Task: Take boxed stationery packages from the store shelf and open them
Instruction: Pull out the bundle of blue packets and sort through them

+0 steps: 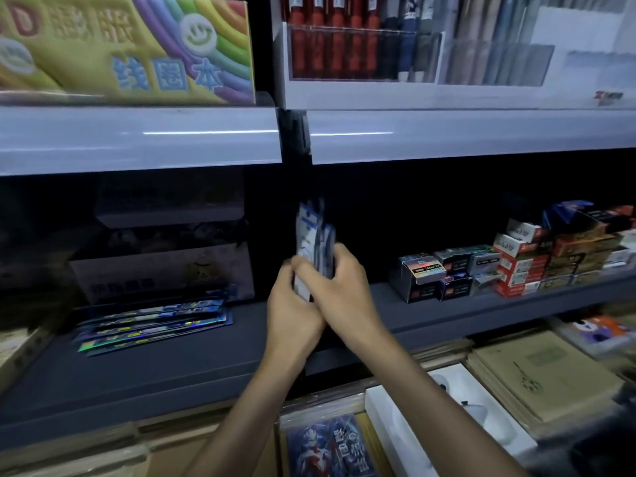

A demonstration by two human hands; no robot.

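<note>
Dark shelf (pixel 172 359) behind: left hand (pixel 292 306) & right hand (pixel 342 287) fingers clamped on 1 pack (pixel 315 235); it's out, prob. not open yet.

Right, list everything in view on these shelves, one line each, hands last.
slim packs: a few, blue and white, upright at centre, held in both hands
flat foil packs: several, blue and iridescent, lying on the left of the dark shelf
dark shelf: one, dark grey, middle level
small boxes: many, red-white and black-silver, stacked on the shelf's right
printed carton: one, white, behind the flat foil packs
rainbow display box: one, yellow with rainbow bands, upper left
pens: a row, red and dark, in a clear rack, upper centre
notebooks: a stack, brown, lower right
hero-print cover: one, blue and red, bottom centre
left hand: grips the slim packs low down
right hand: grips the slim packs from the right
</note>
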